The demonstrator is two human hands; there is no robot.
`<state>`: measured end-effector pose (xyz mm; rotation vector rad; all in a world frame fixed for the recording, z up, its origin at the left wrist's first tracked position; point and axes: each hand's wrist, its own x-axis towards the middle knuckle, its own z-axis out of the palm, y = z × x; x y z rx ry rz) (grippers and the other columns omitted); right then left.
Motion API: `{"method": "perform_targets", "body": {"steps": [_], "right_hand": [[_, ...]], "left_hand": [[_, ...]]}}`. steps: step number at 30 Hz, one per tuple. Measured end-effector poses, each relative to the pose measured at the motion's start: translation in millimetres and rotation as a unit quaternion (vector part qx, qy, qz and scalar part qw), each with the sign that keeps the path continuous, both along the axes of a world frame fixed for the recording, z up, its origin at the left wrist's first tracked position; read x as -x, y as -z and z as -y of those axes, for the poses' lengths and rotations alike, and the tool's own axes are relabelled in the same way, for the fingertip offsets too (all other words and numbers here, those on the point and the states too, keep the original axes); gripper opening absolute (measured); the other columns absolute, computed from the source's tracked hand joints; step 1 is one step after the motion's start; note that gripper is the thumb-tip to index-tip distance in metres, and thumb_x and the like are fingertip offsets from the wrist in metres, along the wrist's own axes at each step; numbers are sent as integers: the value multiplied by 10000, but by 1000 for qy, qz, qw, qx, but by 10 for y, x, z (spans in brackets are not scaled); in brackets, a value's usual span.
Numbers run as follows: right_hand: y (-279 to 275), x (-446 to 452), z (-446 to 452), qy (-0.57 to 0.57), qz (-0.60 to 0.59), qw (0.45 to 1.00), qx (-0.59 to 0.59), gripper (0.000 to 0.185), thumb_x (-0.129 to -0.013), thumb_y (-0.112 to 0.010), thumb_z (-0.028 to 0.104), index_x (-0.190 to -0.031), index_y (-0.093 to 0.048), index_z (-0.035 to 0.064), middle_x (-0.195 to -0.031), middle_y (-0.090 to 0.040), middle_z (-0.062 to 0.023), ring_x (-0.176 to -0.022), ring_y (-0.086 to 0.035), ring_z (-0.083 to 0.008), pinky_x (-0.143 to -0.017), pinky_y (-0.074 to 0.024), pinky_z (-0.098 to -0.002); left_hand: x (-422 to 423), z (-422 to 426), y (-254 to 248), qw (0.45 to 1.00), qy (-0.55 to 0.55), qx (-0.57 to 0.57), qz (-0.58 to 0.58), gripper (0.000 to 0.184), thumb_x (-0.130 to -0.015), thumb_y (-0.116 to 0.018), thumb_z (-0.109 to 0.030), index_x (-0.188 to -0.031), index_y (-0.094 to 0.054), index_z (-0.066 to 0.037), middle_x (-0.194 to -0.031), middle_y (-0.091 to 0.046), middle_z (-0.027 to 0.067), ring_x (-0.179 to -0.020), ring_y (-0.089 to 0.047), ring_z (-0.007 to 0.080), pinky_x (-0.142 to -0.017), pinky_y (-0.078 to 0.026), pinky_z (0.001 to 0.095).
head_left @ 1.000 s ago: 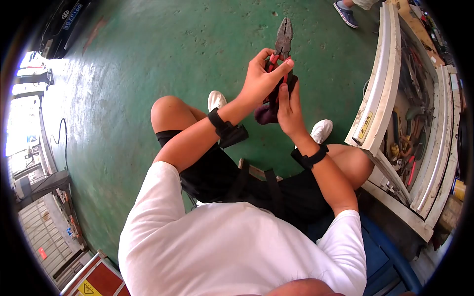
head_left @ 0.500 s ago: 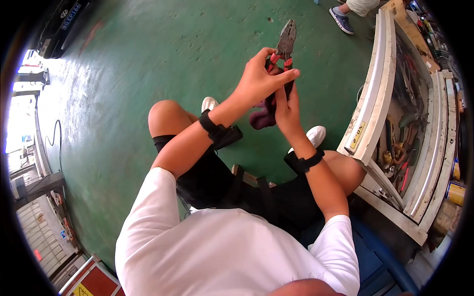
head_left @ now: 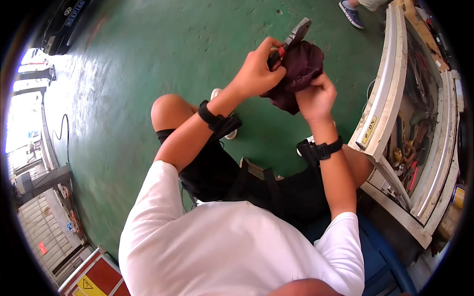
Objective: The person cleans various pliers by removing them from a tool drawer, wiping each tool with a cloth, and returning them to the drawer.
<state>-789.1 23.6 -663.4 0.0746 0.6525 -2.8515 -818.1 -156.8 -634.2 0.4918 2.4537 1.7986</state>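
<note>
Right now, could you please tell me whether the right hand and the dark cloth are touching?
Touching. The head view shows the right hand with its fingers against the bunched dark cloth, no gap between them.

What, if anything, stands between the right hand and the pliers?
The cloth, bunched just beyond the right hand, lies between it and the pliers, whose handles the left hand grips.

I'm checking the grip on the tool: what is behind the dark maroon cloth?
The head of the pliers sticks out above the cloth, a red-and-black handle in the left hand. Their other handle and some fingers of the right hand are covered.
</note>
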Motion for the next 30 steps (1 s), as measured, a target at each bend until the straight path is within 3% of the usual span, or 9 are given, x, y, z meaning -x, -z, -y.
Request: {"method": "perform_targets", "body": {"steps": [1, 3, 6, 10, 12, 17, 20, 26, 30], "right_hand": [[-6, 9, 46, 18, 7, 997, -80, 579, -821, -405, 64, -1397, -459, 44, -1309, -552, -119, -1224, -526, -234, -1077, -407, -391], [-63, 4, 98, 10, -13, 1000, -18, 531, -878, -425, -6, -1405, -443, 57, -1265, -562, -98, -1178, -552, -205, -1033, -449, -361], [-44, 30, 120, 50, -53, 990, -122, 439, -971, -512, 71, -1403, -436, 61, -1264, -563, -73, -1147, -568, -172, -1001, -474, -339], [-78, 2, 111, 51, -88, 981, -162, 398, -1004, -564, 165, -1373, -458, 60, -1244, -584, -63, -1083, -600, -152, -958, -501, -323], [-84, 18, 95, 49, -101, 978, -176, 378, -1011, -555, 176, -1360, -471, 55, -1215, -604, -69, -1053, -616, -155, -942, -510, -324], [-33, 21, 62, -21, -71, 987, -145, 431, -1025, -515, 346, -1317, -507, 28, -1083, -654, -74, -971, -653, -171, -890, -526, -344], [-51, 45, -2, -148, -169, 966, -127, 540, -1034, -387, 471, -1345, -467, 37, -1207, -611, -101, -1078, -620, -203, -991, -473, -376], [-106, -99, 167, -109, -54, 960, -252, 436, -1006, -432, 294, -1347, -501, 33, -1222, -621, -85, -1129, -600, -178, -1003, -458, -358], [-134, 41, -99, -66, -16, 991, -119, 446, -977, -447, 295, -1334, -523, 40, -1279, -616, -101, -1213, -565, -204, -1077, -398, -369]], "left_hand": [[-24, -9, -22, 1000, -2, 0, -1, 402, -810, -590, -11, -1198, -485, 1, -805, -616, 75, -685, -601, 130, -607, -487, 293], [-75, -17, -60, 999, -5, 13, -29, 379, -810, -584, -16, -1180, -505, 12, -888, -662, 104, -746, -611, 139, -687, -491, 287], [-70, -72, 31, 991, 2, -38, -129, 394, -772, -612, -34, -1150, -522, 31, -830, -653, 177, -623, -569, 211, -595, -465, 306], [-120, -79, 20, 987, 4, -67, -148, 366, -804, -588, -45, -1150, -517, 50, -838, -657, 151, -654, -589, 199, -611, -477, 301], [-166, -49, -36, 978, 68, -196, 17, 391, -843, -529, -21, -1228, -493, 30, -824, -611, 85, -685, -553, 121, -619, -448, 250], [-168, -78, -170, 935, 123, -303, 140, 328, -863, -484, -76, -1181, -505, 3, -794, -548, 78, -598, -469, 104, -496, -361, 239], [-70, -23, -193, 879, 135, -401, 221, 278, -879, -466, -99, -1139, -507, -11, -756, -513, 73, -566, -430, 105, -465, -336, 249], [96, 58, -235, 777, 127, -521, 329, 179, -950, -463, -183, -1091, -490, -76, -795, -410, 23, -577, -331, 64, -424, -258, 189], [106, 81, -325, 802, 120, -473, 344, 164, -954, -460, -165, -1089, -484, -73, -750, -405, 20, -535, -320, 60, -416, -255, 200]]}}
